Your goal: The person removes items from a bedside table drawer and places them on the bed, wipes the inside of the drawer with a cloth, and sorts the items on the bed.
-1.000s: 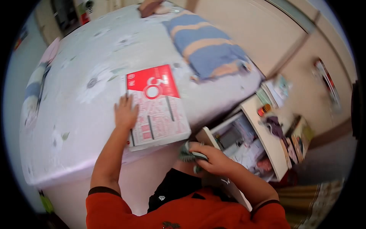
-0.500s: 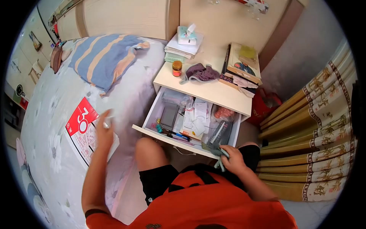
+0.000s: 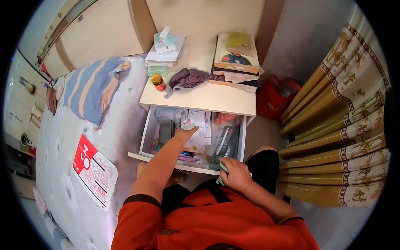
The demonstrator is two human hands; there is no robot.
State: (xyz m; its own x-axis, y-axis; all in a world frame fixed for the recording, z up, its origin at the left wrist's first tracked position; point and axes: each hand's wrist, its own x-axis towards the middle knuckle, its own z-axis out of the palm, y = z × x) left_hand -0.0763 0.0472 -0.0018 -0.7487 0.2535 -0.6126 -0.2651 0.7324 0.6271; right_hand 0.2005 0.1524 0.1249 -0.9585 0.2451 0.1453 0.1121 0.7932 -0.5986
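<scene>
My left hand point(image 3: 186, 134) reaches into the open drawer point(image 3: 143, 157), over white papers point(image 3: 200, 125) and beside a dark grey box point(image 3: 166, 132). Its thumb points right; the other fingers are hidden from view. At the drawer's front right edge my right hand point(image 3: 236, 174) is closed on a grey-green cloth point(image 3: 220, 167), part of which hangs over the edge. A plastic-wrapped dark item point(image 3: 225, 141) and a bag with something reddish point(image 3: 225, 119) lie in the drawer's right side. Pens point(image 3: 187, 154) lie near its front.
On the nightstand point(image 3: 208, 103) are a jar point(image 3: 158, 82), purple cloth point(image 3: 187, 79), tissue pack point(image 3: 164, 43) and stacked books point(image 3: 235, 62). The bed at left holds a red-and-white box point(image 3: 96, 171) and striped pillow point(image 3: 93, 89). Red bag point(image 3: 273, 100) and curtain point(image 3: 333, 162) are at right.
My left hand has left the red-and-white box and moved right into the drawer. My right hand still grips the cloth, now at the drawer's front edge. The view has turned right.
</scene>
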